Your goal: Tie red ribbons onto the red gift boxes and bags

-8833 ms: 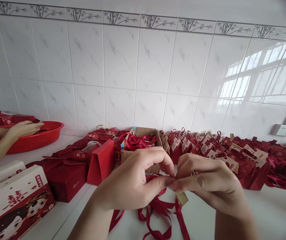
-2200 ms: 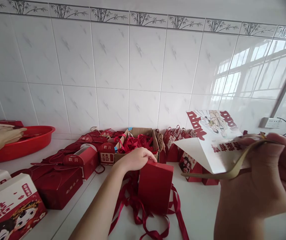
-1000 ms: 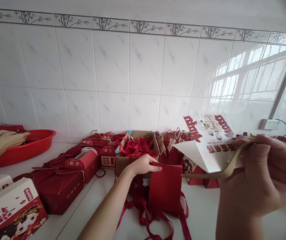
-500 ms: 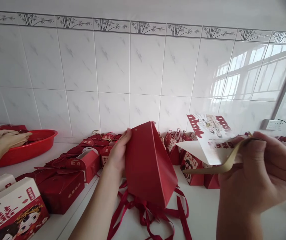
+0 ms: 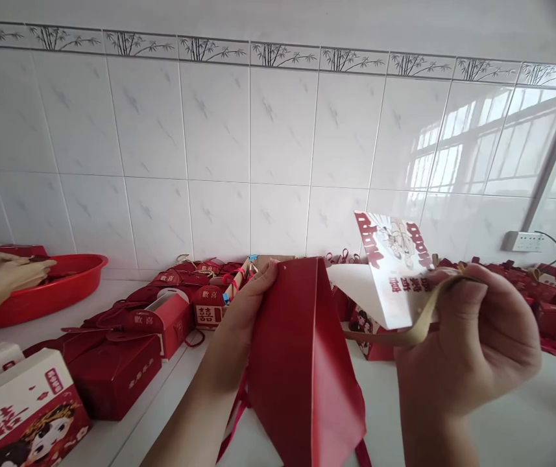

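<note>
My left hand (image 5: 243, 311) grips the upper left edge of a dark red folded paper gift box (image 5: 287, 363), which is tilted with its narrow top up. To the right, my right hand (image 5: 467, 344) pinches a gold ribbon (image 5: 421, 331) between thumb and fingers. A white printed card (image 5: 394, 266) with red characters and a drawn couple stands out beside the ribbon, at the fingers; whether it is tied to the ribbon is hidden. Red ribbons (image 5: 233, 421) lie on the table under the box.
Several finished red boxes (image 5: 117, 370) line the table at left. A white-and-red printed box (image 5: 29, 408) stands at near left. Another person's hands (image 5: 12, 275) work over a red basin (image 5: 63, 292). More red boxes (image 5: 535, 292) fill the right side, before a tiled wall.
The red box has come nearer and lower, covering more of the red ribbons. My right hand, with the ribbon and card, has shifted left towards the box.
</note>
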`<state>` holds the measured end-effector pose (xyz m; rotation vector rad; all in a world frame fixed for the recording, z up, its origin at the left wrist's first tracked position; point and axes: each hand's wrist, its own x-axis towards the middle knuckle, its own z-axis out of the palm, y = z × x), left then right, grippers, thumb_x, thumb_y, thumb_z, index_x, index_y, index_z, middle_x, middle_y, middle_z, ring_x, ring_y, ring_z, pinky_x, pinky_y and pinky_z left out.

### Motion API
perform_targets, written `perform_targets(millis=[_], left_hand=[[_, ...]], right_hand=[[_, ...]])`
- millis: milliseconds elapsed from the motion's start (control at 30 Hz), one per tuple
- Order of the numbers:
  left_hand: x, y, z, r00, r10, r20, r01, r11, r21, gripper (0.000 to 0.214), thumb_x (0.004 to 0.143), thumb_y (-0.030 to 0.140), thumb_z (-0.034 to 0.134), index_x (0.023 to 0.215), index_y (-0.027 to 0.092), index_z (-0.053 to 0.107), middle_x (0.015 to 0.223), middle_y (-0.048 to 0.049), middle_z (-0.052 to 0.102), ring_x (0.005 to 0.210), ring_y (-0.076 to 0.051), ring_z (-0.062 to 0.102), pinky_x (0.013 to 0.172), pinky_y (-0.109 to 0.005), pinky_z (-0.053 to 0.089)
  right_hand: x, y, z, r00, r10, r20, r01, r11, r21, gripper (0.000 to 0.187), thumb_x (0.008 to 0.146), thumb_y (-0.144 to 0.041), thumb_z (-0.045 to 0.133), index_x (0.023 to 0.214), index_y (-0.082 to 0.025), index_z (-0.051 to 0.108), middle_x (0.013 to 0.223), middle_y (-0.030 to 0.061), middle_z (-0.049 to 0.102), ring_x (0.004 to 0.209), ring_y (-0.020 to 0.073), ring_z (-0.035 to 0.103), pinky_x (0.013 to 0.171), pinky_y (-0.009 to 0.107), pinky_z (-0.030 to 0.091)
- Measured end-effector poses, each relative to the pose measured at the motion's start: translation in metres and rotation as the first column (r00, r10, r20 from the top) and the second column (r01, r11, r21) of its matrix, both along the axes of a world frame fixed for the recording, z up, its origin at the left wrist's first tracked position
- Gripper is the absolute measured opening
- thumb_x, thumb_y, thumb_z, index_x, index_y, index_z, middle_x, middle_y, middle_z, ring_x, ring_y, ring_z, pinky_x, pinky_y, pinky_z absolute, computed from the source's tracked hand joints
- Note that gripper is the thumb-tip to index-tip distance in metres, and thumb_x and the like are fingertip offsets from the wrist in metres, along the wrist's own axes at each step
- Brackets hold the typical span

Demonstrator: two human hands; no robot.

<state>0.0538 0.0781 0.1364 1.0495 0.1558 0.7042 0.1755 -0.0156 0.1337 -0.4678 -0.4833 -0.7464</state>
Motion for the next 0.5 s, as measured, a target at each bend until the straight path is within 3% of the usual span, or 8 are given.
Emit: perform_targets(millis=[100, 300, 400, 500], left_hand=[[-0.001, 0.005, -0.001, 0.998, -0.045, -0.044, 0.044, 0.998, -0.039, 0.046, 0.083, 0.05, 0.062, 0.116, 0.019, 0.062, 0.078, -0.0061, 0.073, 0.065, -0.021, 0.07, 0.059, -0.029, 0.058], [0.002, 0.026, -0.006, 0.977, -0.195, -0.083, 0.191, 0.98, -0.063, 0.05, 0.082, 0.053, 0.061, 0.117, 0.017, 0.062, 0.087, -0.0102, 0.074, 0.076, -0.026, 0.072, 0.071, -0.036, 0.059], [0.011, 0.036, -0.01, 0.98, -0.174, -0.096, 0.166, 0.983, -0.081, 0.053, 0.076, 0.056, 0.066, 0.111, 0.016, 0.064, 0.078, -0.0089, 0.074, 0.068, -0.025, 0.072, 0.064, -0.034, 0.059], [0.017, 0.041, -0.015, 0.993, -0.102, -0.067, 0.101, 0.995, -0.01, 0.05, 0.075, 0.057, 0.066, 0.102, 0.015, 0.068, 0.071, -0.0081, 0.073, 0.064, -0.024, 0.071, 0.06, -0.033, 0.059]], right_hand=[[0.0, 0.001, 0.0, 0.999, 0.008, 0.035, -0.009, 1.0, 0.008, 0.007, 0.076, -0.02, 0.074, 0.083, -0.021, 0.074, 0.076, -0.002, 0.067, 0.066, 0.0088, 0.061, 0.062, 0.022, 0.052], [0.0, 0.0, 0.0, 1.0, -0.003, 0.007, 0.003, 1.0, 0.023, 0.008, 0.077, -0.022, 0.072, 0.084, -0.019, 0.071, 0.075, -0.0024, 0.064, 0.064, 0.0111, 0.06, 0.063, 0.026, 0.053], [0.0, -0.003, -0.001, 1.0, 0.017, -0.007, -0.017, 1.0, -0.014, 0.009, 0.077, -0.024, 0.071, 0.085, -0.02, 0.071, 0.077, -0.0023, 0.064, 0.065, 0.0114, 0.061, 0.065, 0.027, 0.053], [-0.001, -0.003, -0.002, 0.996, 0.085, -0.02, -0.086, 0.996, -0.026, 0.008, 0.078, -0.024, 0.071, 0.085, -0.021, 0.071, 0.076, -0.0021, 0.065, 0.068, 0.011, 0.062, 0.067, 0.027, 0.053]])
